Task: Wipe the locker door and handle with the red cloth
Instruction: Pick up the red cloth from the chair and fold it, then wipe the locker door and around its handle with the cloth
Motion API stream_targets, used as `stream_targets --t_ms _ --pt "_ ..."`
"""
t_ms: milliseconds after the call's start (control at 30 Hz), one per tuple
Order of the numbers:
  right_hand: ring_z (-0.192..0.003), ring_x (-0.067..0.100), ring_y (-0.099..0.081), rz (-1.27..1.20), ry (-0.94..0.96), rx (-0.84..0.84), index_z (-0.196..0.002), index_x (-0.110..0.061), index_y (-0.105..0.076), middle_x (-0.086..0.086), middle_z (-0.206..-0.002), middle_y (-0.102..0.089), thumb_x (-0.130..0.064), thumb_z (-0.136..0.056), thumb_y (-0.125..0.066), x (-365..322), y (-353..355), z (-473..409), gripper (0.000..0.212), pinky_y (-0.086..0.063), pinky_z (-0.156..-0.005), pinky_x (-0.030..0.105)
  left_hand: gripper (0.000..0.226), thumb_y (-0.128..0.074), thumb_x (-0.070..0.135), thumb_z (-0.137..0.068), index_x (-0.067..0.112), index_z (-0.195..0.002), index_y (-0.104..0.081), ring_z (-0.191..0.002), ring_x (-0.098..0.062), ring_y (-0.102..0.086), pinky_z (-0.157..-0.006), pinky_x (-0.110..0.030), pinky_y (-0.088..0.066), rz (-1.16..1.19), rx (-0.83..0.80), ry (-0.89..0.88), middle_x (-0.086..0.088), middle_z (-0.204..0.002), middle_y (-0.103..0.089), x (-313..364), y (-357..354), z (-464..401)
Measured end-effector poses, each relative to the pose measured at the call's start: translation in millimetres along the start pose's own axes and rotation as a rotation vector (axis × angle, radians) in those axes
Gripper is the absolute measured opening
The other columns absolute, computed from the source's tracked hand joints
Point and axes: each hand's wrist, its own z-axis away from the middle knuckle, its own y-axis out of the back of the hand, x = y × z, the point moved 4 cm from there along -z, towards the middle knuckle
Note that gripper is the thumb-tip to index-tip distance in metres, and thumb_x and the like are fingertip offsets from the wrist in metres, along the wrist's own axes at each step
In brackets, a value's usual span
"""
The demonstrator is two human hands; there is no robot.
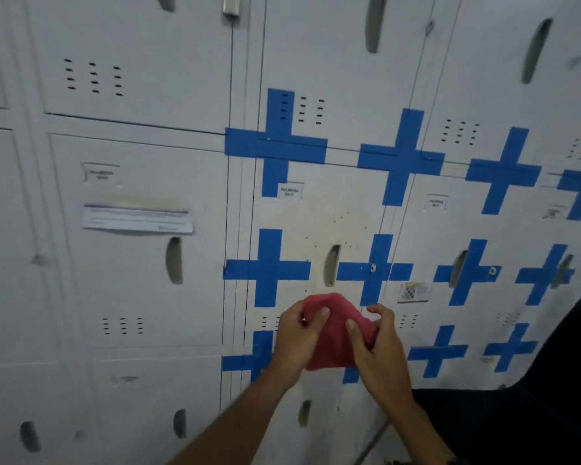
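from the head cam, both hands are up in front of the lockers with the red cloth (336, 333) bunched between them. left hand (296, 337) has its fingers curled round the left side of the cloth with the thumb pressed on the front, and right hand (379, 344) is pinching the right side, thumb on the cloth and fingers wrapped behind. so both are gripping the cloth, neither is free. the cloth sits just below the middle locker door (319, 223), the one boxed in by blue tape crosses (269, 266), and i can't tell if it's touching the metal or just held in front of it. the slot handle (331, 265) is just above the cloth, a bit left of centre on that door. my read on progress: basically nothing wiped yet. the door has a yellowish stain and dark specks round the handle, and they look untouched. looks like i'm folding or bunching the cloth to get a good pad first. so the whole door and the handle are left to do.
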Motion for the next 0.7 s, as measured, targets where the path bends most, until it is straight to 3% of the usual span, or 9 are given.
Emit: stream_targets --t_ms 67,167,300,367,533,633,700 --pt "-0.093 0.011 -0.068 -0.004 0.004 -0.011 -0.139 -0.030 -0.047 -0.003 -0.108 -0.066 -0.061 -0.097 -0.049 -24.0 -3.3 -13.2 0.053 -0.063 -0.072 0.026 0.019 -0.065 0.041 -0.108 0.040 -0.126 -0.059 -0.096 0.004 -0.055 -0.076 -0.016 -0.047 -0.059 0.004 -0.085 0.029 -0.108 -0.057 31.8 12.2 -5.8" --pt "-0.088 0.008 -0.066 -0.045 0.036 0.027 -0.121 -0.018 -0.064 -0.005 -0.099 -0.068 -0.050 -0.102 -0.052 -61.7 -1.5 -30.3 0.039 -0.048 -0.068 0.017 0.014 -0.062 0.036 -0.110 0.031 -0.123 -0.065 -0.093 0.006 -0.060 -0.070 -0.005 -0.048 -0.157 0.000 -0.234 0.023 -0.104 -0.062 72.3 24.2 -15.8" --pt "-0.094 0.012 -0.066 -0.196 0.054 0.148 -0.112 -0.027 -0.057 -0.007 -0.100 -0.065 -0.037 -0.102 -0.061 -99.7 4.8 -48.5 0.014 -0.053 -0.069 0.023 0.022 -0.060 0.023 -0.112 0.022 -0.132 -0.068 -0.113 -0.010 -0.064 -0.098 -0.024 -0.053 -0.258 0.020 -0.403 0.006 -0.123 -0.068 109.9 32.0 -34.7" --pt "-0.096 0.010 -0.064 -0.247 0.130 0.252 -0.112 -0.030 -0.053 -0.007 -0.104 -0.063 -0.031 -0.101 -0.064 -115.2 7.0 -55.1 0.015 -0.056 -0.073 0.025 0.024 -0.055 0.014 -0.113 0.023 -0.131 -0.068 -0.117 -0.008 -0.061 -0.103 -0.022 -0.049 -0.288 -0.024 -0.467 0.007 -0.127 -0.067 124.6 31.1 -44.3" --pt "-0.101 0.014 -0.057 -0.248 0.263 0.524 -0.111 -0.025 -0.042 0.003 -0.115 -0.054 -0.023 -0.104 -0.059 -130.3 9.9 -86.7 0.019 -0.048 -0.084 0.018 0.017 -0.065 0.012 -0.108 0.022 -0.119 -0.072 -0.104 0.000 -0.063 -0.087 -0.016 -0.051 -0.248 -0.067 -0.555 0.016 -0.111 -0.070 159.4 23.9 -76.6" --pt "-0.100 0.021 -0.056 -0.179 0.296 0.578 -0.106 -0.022 -0.042 0.004 -0.110 -0.051 -0.020 -0.104 -0.059 -129.3 12.2 -124.0 0.017 -0.046 -0.084 0.018 0.019 -0.081 0.022 -0.098 0.028 -0.113 -0.071 -0.095 -0.004 -0.067 -0.082 -0.024 -0.056 -0.256 0.076 -0.583 0.017 -0.102 -0.073 174.2 18.0 -97.2" --pt "-0.099 0.022 -0.055 -0.105 0.296 0.607 -0.104 -0.019 -0.045 0.002 -0.106 -0.051 -0.023 -0.104 -0.059 -123.1 12.7 -148.0 0.015 -0.051 -0.084 0.029 0.023 -0.085 0.033 -0.094 0.031 -0.111 -0.070 -0.096 -0.011 -0.068 -0.086 -0.031 -0.058 -0.364 0.196 -0.615 0.012 -0.103 -0.074 177.5 15.5 -110.1"
